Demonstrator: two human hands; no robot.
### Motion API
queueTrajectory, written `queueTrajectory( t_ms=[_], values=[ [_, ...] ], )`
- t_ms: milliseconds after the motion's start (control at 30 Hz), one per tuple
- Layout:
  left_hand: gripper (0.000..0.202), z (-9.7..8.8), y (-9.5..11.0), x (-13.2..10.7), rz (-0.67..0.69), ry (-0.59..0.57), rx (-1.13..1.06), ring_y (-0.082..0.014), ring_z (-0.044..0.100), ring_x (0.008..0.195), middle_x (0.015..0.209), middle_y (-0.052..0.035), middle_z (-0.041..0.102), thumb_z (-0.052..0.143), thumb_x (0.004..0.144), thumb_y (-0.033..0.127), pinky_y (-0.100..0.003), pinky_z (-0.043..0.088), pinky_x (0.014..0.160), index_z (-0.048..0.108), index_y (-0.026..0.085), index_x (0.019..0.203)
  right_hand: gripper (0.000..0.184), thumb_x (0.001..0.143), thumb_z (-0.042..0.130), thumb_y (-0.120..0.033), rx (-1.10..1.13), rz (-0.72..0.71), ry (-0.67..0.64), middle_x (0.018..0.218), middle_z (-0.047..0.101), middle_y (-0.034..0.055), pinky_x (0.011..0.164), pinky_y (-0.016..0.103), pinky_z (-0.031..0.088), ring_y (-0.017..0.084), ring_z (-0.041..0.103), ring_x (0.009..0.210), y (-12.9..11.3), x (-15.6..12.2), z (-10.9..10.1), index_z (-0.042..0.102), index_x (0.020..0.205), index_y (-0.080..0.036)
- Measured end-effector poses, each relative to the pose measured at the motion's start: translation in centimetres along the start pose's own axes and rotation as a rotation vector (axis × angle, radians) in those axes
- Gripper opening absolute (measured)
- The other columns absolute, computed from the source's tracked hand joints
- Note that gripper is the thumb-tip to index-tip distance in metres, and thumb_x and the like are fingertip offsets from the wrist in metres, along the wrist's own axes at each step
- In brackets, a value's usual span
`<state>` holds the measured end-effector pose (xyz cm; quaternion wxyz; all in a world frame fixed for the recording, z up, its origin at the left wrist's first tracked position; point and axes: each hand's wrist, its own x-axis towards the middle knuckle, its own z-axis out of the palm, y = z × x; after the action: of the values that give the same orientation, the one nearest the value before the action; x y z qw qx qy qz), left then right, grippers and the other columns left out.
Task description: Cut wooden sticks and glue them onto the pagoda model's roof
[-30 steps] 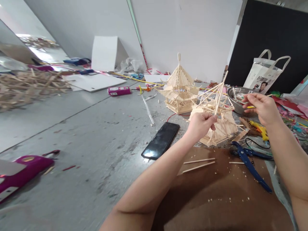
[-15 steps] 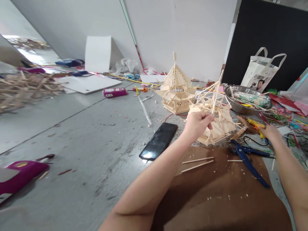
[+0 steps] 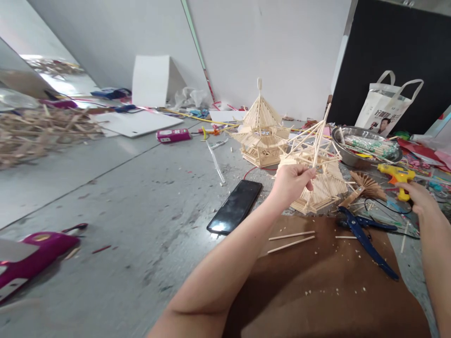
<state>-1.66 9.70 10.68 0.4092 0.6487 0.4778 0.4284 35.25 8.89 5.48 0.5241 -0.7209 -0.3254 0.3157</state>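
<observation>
My left hand (image 3: 293, 182) is closed in a pinch on the lower end of a thin wooden stick (image 3: 316, 145) at the near side of a partly built stick pavilion (image 3: 326, 185). The stick slants up to the roof frame's peak. On the far right, my right hand (image 3: 421, 195) grips a yellow hot glue gun (image 3: 397, 175), its nozzle towards the left. A black cord hangs below it. Behind and left of this model stands a second stick pavilion (image 3: 262, 124) with a covered roof. Loose sticks (image 3: 291, 239) lie on a brown sheet (image 3: 317, 295) in front of me.
Blue cutting pliers (image 3: 369, 249) lie across the sheet's right side. Left of the model is a black phone (image 3: 235, 206). A paper fan (image 3: 366, 185), a metal bowl (image 3: 362, 159) of sticks and a white bag (image 3: 382, 108) stand right. Purple boxes (image 3: 173, 135) lie left.
My right hand has lifted the glue gun and moved it right, clear of the paper fan. My left hand keeps its pinch on the stick. The view has shifted slightly.
</observation>
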Motion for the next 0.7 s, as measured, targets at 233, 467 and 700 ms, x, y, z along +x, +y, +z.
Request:
queueTrajectory(
  t_ms=[233, 467, 700],
  values=[
    [0.029, 0.0, -0.1, 0.0, 0.009, 0.002, 0.008, -0.0029, 0.029, 0.033, 0.044, -0.0008, 0.056, 0.051, 0.072, 0.037, -0.021, 0.021, 0.038, 0.062, 0.014, 0.059, 0.022, 0.06, 0.059, -0.02, 0.164, -0.24, -0.406, 0.064, 0.06, 0.0038, 0.043, 0.028, 0.038, 0.012, 0.046, 0.043, -5.1, -4.7, 1.2, 0.061, 0.082, -0.021],
    [0.03, -0.2, 0.0, 0.1, 0.016, 0.008, 0.039, -0.0031, 0.029, 0.033, 0.044, -0.0014, 0.057, 0.051, 0.073, 0.038, -0.022, 0.022, 0.039, 0.063, 0.014, 0.058, 0.018, 0.071, 0.057, -0.036, -0.058, -0.547, -0.578, 0.063, 0.058, 0.0005, 0.041, 0.027, 0.036, 0.01, 0.043, 0.04, -8.5, -10.9, 4.8, 0.06, 0.082, -0.022],
    [0.03, -0.1, 0.2, -0.1, -0.004, 0.004, 0.013, -0.0031, 0.029, 0.033, 0.043, -0.0007, 0.055, 0.051, 0.073, 0.037, -0.022, 0.02, 0.039, 0.062, 0.014, 0.057, 0.026, 0.072, 0.055, -0.047, -0.212, -0.574, -0.597, 0.078, 0.059, 0.0019, 0.04, 0.026, 0.038, 0.007, 0.044, 0.04, -8.8, -12.9, 7.0, 0.054, 0.078, -0.021]
  ],
)
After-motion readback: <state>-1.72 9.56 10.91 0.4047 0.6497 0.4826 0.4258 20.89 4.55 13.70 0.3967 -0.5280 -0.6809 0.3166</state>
